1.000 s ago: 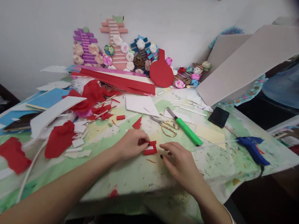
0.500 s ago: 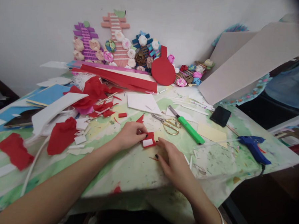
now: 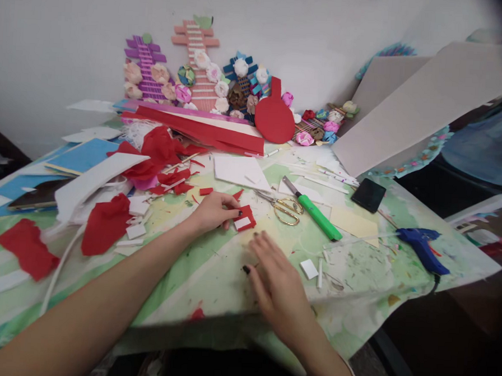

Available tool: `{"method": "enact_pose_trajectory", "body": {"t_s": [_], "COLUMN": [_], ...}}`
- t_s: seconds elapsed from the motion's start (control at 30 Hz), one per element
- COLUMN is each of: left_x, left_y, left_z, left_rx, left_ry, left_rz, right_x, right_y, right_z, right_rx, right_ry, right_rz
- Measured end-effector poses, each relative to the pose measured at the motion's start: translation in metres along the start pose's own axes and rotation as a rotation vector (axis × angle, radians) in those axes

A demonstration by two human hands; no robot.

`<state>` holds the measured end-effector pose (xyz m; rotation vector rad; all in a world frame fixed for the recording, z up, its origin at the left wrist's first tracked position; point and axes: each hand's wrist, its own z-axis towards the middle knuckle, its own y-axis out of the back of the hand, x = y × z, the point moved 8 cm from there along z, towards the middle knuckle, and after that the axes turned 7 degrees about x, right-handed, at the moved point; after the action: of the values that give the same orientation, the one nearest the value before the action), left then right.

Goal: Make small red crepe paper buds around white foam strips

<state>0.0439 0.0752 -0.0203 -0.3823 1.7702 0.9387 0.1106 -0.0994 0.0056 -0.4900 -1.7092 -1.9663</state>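
Thumb and fingers of my left hand (image 3: 212, 212) close on the left edge of a small red paper piece (image 3: 249, 215). A white rectangle (image 3: 242, 223) lies on that red piece. Nearer to me and to the right, my right hand (image 3: 273, 284) hovers over or rests on the cloth with its fingers apart and nothing in them. Gold-handled scissors (image 3: 287, 211) lie beyond the red piece, and a green utility knife (image 3: 317, 214) is to their right. A small white square (image 3: 309, 269) sits to the right of my right hand.
Red scraps (image 3: 106, 225) and white board pieces (image 3: 95, 188) crowd the left side. A blue glue gun (image 3: 424, 247) and a black phone (image 3: 369, 195) are at the right. Paper-flower crafts and a red paddle shape (image 3: 274, 119) lean on the wall. The table's front edge is close.
My right hand has drawn back toward me, away from the red paper, uncovering the small white square. My left hand has shifted slightly left and away from me, with the red piece.
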Motion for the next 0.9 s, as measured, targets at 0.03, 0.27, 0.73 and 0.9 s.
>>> {"method": "enact_pose_trajectory", "body": {"t_s": [0.03, 0.27, 0.73, 0.9], "left_x": [0.001, 0.001, 0.004, 0.004], "left_y": [0.001, 0.001, -0.001, -0.002], "left_z": [0.001, 0.002, 0.004, 0.004], "left_rx": [-0.001, -0.002, 0.033, 0.046], "left_ry": [0.004, 0.025, 0.009, 0.004], "left_rz": [-0.007, -0.059, -0.107, -0.132], "right_x": [-0.006, 0.063, 0.028, 0.05], "right_y": [-0.002, -0.029, -0.014, -0.029], "right_z": [0.002, -0.005, 0.015, 0.002], "right_rx": [-0.028, 0.273, 0.009, 0.242], "right_ry": [-0.088, 0.453, 0.122, 0.346], "right_rz": [-0.072, 0.226, 0.117, 0.07]}}
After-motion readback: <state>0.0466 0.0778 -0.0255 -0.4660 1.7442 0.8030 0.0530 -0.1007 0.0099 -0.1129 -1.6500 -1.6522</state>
